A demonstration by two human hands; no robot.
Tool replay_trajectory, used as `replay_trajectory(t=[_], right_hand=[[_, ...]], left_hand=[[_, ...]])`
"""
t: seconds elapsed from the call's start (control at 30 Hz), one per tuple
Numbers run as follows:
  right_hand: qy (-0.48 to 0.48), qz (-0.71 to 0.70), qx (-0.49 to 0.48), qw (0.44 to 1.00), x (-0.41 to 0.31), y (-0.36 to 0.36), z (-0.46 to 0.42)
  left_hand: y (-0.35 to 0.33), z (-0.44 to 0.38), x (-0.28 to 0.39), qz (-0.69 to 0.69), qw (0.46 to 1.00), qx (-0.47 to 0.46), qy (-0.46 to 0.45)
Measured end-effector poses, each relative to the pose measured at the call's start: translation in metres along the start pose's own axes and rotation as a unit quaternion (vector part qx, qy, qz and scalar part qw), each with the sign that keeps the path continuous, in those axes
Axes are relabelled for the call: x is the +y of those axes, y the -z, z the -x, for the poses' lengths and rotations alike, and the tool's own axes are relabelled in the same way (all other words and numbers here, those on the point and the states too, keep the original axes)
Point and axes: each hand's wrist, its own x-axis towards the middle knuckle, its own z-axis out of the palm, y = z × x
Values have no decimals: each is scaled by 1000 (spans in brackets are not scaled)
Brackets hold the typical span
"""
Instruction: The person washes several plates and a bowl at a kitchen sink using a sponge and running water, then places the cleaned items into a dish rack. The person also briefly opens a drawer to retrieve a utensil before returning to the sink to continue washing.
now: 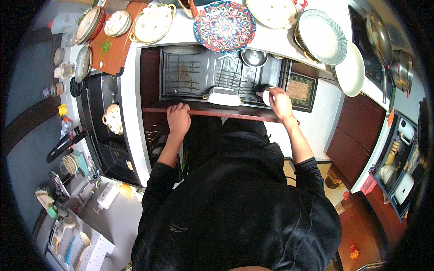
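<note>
A pulled-out drawer with a dark dish rack (190,73) lies before me. My left hand (178,118) grips the top edge of its reddish-brown drawer front (213,112), fingers curled over it. At the rack's near right corner my right hand (280,103) holds a small white bowl (266,98), partly hidden by the fingers. Just left of it stands a white rectangular dish (223,97) with gold-coloured handles. Toward the back of the rack sit a steel bowl (254,57) and a plate (182,49), tucked partly under the counter.
On the white counter above the drawer stand a patterned plate (225,27), a gold-handled dish of food (152,23) and a blue-rimmed plate (321,36). A brown cutting board (113,40) lies left. The dark sink (105,101) holds another food-filled dish (113,119). Pans (378,37) stand far right.
</note>
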Motion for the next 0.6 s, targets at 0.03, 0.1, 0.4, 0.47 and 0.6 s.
replay_trajectory(t=[0.03, 0.1, 0.4, 0.47, 0.6], right_hand=[[-10, -5, -8, 1000, 0, -5, 2], [-52, -35, -20, 998, 3, -21, 5], [-145, -181, -79, 970, 29, -139, -12], [-153, -184, -99, 966, 28, -160, -26], [-229, -169, -93, 954, 39, -195, -49]], left_hand=[[0, 3, -1, 1, 1000, -11, 4], [-5, 11, -5, 15, 1000, -26, 4], [-19, 26, -15, 93, 995, 39, -7], [-18, 24, -15, 106, 993, 46, 4], [-25, 1, -25, 103, 995, 11, -10]])
